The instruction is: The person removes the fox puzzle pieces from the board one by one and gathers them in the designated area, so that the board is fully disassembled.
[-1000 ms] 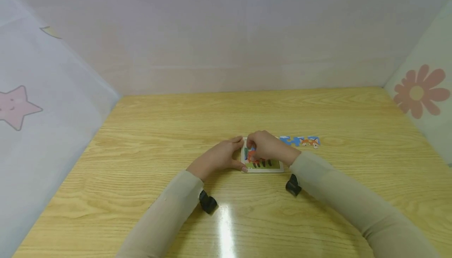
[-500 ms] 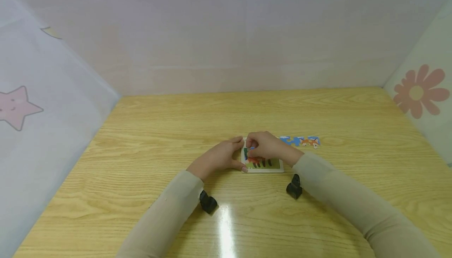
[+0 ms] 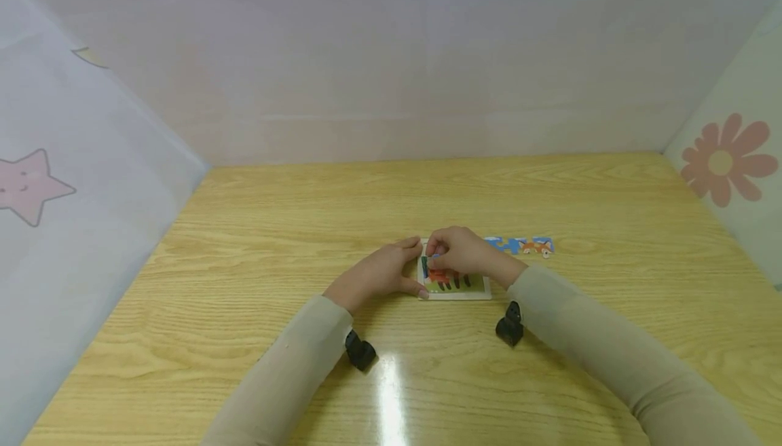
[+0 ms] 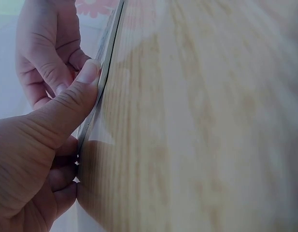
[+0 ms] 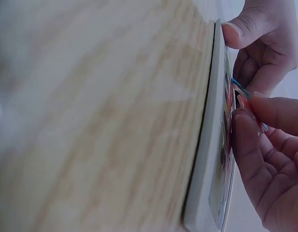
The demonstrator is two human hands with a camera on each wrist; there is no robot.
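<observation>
The puzzle board point(image 3: 458, 296) lies on the desk point(image 3: 293, 222) under the right grip point(image 3: 466, 254), its left edge against the left grip point(image 3: 380, 269). One piece point(image 5: 245, 106) sits in the right grip; loose pieces point(image 3: 537, 246) lie to its right.

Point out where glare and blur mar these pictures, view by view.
Head: a white glare streak lies on the table near the bottom middle, and fine detail on the puzzle looks soft; left wrist: dim, bluish light, wood grain smearing towards the right, the left hand clearer; right wrist: grain blurring towards the left, a bright spot at that edge, the right hand clearer.
</observation>
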